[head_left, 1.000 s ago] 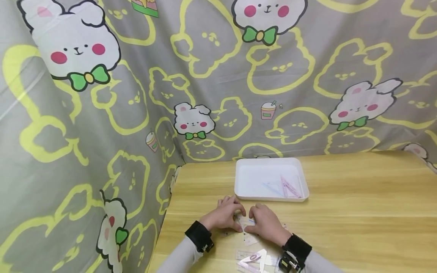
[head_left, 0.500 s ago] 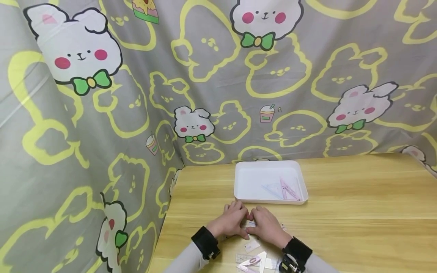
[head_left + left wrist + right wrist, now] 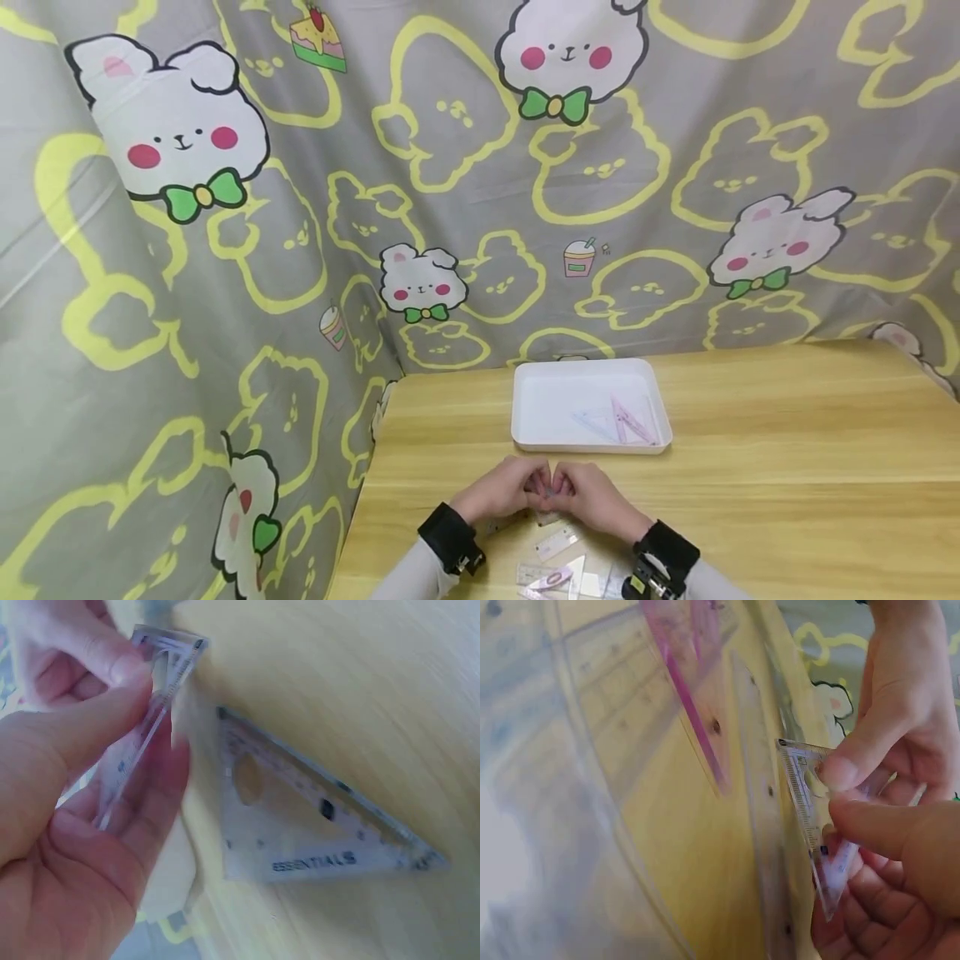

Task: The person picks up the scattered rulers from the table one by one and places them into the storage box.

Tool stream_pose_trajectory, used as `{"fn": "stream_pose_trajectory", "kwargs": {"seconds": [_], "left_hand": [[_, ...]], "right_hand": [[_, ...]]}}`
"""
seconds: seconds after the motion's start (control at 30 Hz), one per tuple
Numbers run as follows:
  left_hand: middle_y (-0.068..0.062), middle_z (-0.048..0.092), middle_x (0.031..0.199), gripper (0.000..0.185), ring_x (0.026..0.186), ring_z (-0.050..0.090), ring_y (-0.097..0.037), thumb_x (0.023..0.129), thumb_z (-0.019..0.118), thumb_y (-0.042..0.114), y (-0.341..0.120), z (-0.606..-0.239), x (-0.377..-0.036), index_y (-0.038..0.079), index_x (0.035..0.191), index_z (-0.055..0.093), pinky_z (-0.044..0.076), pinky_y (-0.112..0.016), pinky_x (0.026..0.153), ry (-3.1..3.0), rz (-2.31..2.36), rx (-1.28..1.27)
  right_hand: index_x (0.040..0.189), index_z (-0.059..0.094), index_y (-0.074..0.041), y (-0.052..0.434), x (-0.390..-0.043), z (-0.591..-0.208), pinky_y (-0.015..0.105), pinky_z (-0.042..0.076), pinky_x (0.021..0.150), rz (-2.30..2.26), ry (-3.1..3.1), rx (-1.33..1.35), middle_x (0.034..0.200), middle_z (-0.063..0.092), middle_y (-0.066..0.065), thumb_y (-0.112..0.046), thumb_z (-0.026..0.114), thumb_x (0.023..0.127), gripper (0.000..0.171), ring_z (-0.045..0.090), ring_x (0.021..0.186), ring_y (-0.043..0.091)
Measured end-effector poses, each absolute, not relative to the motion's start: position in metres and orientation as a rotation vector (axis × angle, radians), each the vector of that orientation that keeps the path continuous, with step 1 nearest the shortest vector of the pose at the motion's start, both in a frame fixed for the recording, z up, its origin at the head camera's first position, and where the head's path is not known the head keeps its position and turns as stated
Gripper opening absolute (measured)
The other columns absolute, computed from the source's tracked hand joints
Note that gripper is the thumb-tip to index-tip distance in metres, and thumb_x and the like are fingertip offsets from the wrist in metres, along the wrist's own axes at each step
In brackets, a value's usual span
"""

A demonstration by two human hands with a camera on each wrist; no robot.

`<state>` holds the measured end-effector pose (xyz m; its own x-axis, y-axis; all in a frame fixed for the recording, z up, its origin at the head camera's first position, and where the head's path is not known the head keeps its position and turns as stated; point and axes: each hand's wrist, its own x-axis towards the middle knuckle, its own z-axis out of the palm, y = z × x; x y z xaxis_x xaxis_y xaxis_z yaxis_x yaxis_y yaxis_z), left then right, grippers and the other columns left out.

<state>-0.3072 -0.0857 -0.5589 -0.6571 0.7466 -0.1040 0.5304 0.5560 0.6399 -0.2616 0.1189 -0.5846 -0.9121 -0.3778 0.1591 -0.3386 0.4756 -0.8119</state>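
In the head view my left hand (image 3: 534, 488) and right hand (image 3: 561, 490) meet fingertip to fingertip just above the wooden table (image 3: 787, 500), in front of the white tray (image 3: 528, 400). Between them they pinch one small clear ruler piece (image 3: 142, 735), held on edge. The left wrist view shows my left thumb and fingers round its lower part, with the right hand's fingers on its top end. In the right wrist view the same clear piece (image 3: 808, 806) sits between both thumbs. A clear set square marked ESSENTIALS (image 3: 300, 825) lies flat on the table beside my left hand.
The tray holds a pink set square (image 3: 628, 421) and a pale blue one (image 3: 588, 419). Several more clear rulers (image 3: 557, 546) lie near the table's front edge between my wrists. A pink-edged clear ruler (image 3: 690, 712) is close to the right wrist camera. Patterned cloth (image 3: 225, 292) hangs behind and left.
Both hands have risen from lying flat on the table and drawn together, lifting the small clear piece off the wood. The head view has tilted slightly.
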Motion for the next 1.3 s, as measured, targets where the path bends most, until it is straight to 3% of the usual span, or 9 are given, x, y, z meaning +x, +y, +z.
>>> {"fn": "stream_pose_trajectory", "kwargs": {"seconds": [0.27, 0.5, 0.63, 0.7, 0.8, 0.9, 0.93, 1.1, 1.3], "left_hand": [[0.007, 0.071, 0.083, 0.024, 0.069, 0.065, -0.003, 0.089, 0.081, 0.003, -0.086, -0.551, -0.316, 0.004, 0.102, 0.061, 0.057, -0.024, 0.064, 2.403, 1.177, 0.833], [-0.001, 0.074, 0.079, 0.026, 0.065, 0.071, -0.017, 0.092, 0.080, 0.008, -0.082, -0.543, -0.320, 0.002, 0.104, 0.058, 0.062, -0.046, 0.066, 2.326, 1.489, 0.677], [-0.016, 0.076, 0.082, 0.019, 0.064, 0.072, -0.023, 0.095, 0.076, 0.006, -0.073, -0.536, -0.329, 0.003, 0.101, 0.059, 0.061, -0.058, 0.070, 2.289, 1.646, 0.603], [-0.023, 0.076, 0.088, 0.017, 0.067, 0.073, -0.023, 0.096, 0.074, 0.005, -0.068, -0.533, -0.335, 0.001, 0.104, 0.059, 0.062, -0.055, 0.072, 2.258, 1.728, 0.565], [-0.031, 0.075, 0.098, 0.018, 0.078, 0.075, -0.036, 0.098, 0.070, 0.001, -0.062, -0.530, -0.344, -0.003, 0.111, 0.057, 0.064, -0.045, 0.074, 2.200, 1.841, 0.516], [-0.031, 0.074, 0.103, 0.023, 0.086, 0.075, -0.043, 0.099, 0.068, 0.000, -0.057, -0.528, -0.354, -0.005, 0.117, 0.055, 0.063, -0.034, 0.073, 2.153, 1.929, 0.452], [-0.032, 0.074, 0.104, 0.024, 0.088, 0.075, -0.044, 0.099, 0.068, 0.000, -0.055, -0.528, -0.357, -0.005, 0.118, 0.055, 0.063, -0.034, 0.073, 2.142, 1.952, 0.432], [-0.033, 0.073, 0.106, 0.027, 0.081, 0.077, -0.030, 0.096, 0.072, -0.001, -0.047, -0.528, -0.369, -0.007, 0.118, 0.058, 0.063, -0.033, 0.072, 2.157, 2.006, 0.359], [-0.025, 0.075, 0.097, 0.027, 0.083, 0.077, -0.040, 0.093, 0.074, -0.005, -0.040, -0.540, -0.382, -0.012, 0.116, 0.061, 0.064, -0.036, 0.069, 2.216, 1.982, 0.352]], "right_hand": [[0.086, 0.066, -0.013, 0.131, -0.271, -0.573, 0.023, 0.050, 0.060, -1.492, 2.684, -0.643, 0.076, 0.063, -0.007, -0.011, 0.081, 0.089, 0.016, 0.056, 0.066, 0.002], [0.089, 0.067, -0.013, 0.140, -0.280, -0.555, 0.023, 0.053, 0.063, -1.487, 2.704, -0.623, 0.079, 0.067, -0.006, -0.015, 0.080, 0.091, 0.013, 0.060, 0.068, 0.004], [0.087, 0.069, -0.010, 0.147, -0.291, -0.542, 0.024, 0.054, 0.062, -1.502, 2.735, -0.623, 0.079, 0.070, -0.004, -0.011, 0.080, 0.091, 0.012, 0.062, 0.067, 0.005], [0.087, 0.070, -0.010, 0.152, -0.298, -0.536, 0.024, 0.054, 0.062, -1.498, 2.763, -0.621, 0.079, 0.071, -0.003, -0.008, 0.080, 0.091, 0.011, 0.063, 0.067, 0.006], [0.087, 0.072, -0.010, 0.158, -0.309, -0.528, 0.025, 0.053, 0.062, -1.477, 2.795, -0.617, 0.079, 0.072, -0.002, -0.007, 0.079, 0.092, 0.009, 0.064, 0.068, 0.007], [0.089, 0.073, -0.009, 0.163, -0.318, -0.524, 0.025, 0.053, 0.062, -1.474, 2.798, -0.601, 0.080, 0.074, 0.004, -0.006, 0.077, 0.093, 0.006, 0.067, 0.069, 0.012], [0.090, 0.073, -0.008, 0.164, -0.321, -0.524, 0.025, 0.053, 0.063, -1.478, 2.795, -0.595, 0.081, 0.074, 0.006, -0.006, 0.077, 0.094, 0.006, 0.067, 0.070, 0.013], [0.093, 0.073, -0.002, 0.168, -0.334, -0.528, 0.027, 0.054, 0.064, -1.484, 2.789, -0.564, 0.083, 0.075, 0.010, -0.009, 0.077, 0.094, 0.008, 0.069, 0.071, 0.017], [0.093, 0.075, -0.004, 0.171, -0.343, -0.542, 0.029, 0.054, 0.068, -1.390, 2.851, -0.555, 0.083, 0.075, 0.001, -0.007, 0.078, 0.092, 0.004, 0.066, 0.075, 0.013]]}}
